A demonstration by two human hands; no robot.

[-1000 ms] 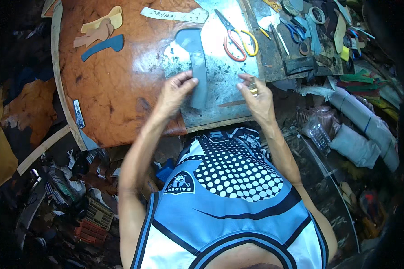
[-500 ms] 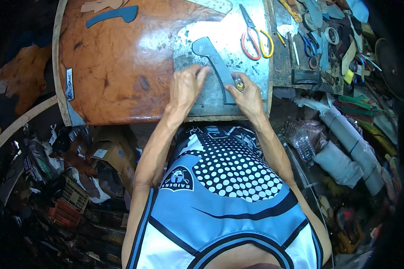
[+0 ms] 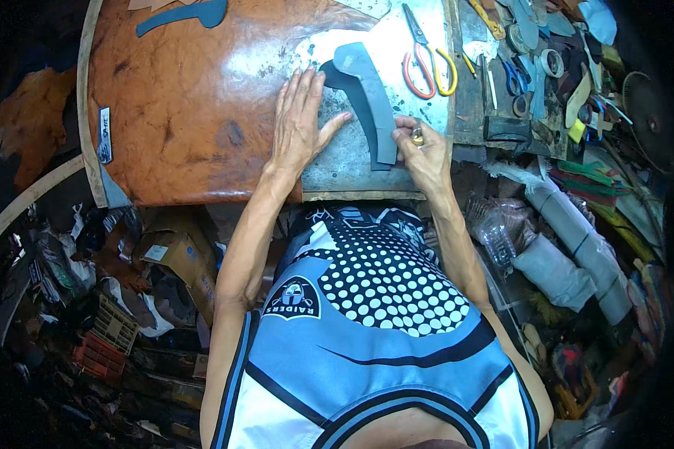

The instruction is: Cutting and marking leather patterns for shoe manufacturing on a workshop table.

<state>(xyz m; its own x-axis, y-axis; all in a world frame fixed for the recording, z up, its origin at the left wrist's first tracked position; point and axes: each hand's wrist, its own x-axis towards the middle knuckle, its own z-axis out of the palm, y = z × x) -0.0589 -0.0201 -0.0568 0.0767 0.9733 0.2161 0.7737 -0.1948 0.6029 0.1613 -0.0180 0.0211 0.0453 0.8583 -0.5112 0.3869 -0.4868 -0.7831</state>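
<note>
On the metal sheet [image 3: 326, 166] lies a dark, curved, hatchet-shaped piece [image 3: 341, 79]. A grey piece of like shape [image 3: 373, 93] partly overlaps it, set off to the upper right. My left hand [image 3: 301, 120] rests palm down with its fingers stretched out, where the brown leather meets the metal, its fingertips beside the dark piece's wide end. My right hand [image 3: 425, 156] is at the right of the grey piece's narrow end. Its closed fingers hold a small tool with a brass-coloured part [image 3: 417, 138]; the rest of that tool is hidden.
Scissors with red and yellow handles [image 3: 429, 71] lie at the far right of the sheet. A blue curved piece [image 3: 181, 16] is on the brown leather [image 3: 180, 112]. Tools, tape rolls and scraps crowd the side bench [image 3: 468, 112]. A labelled strip [image 3: 105, 136] lies far left.
The grey piece has shifted up and right, baring more of the dark piece. My left hand has spread flat and moved up-left; my right hand has moved slightly right, off the pieces.
</note>
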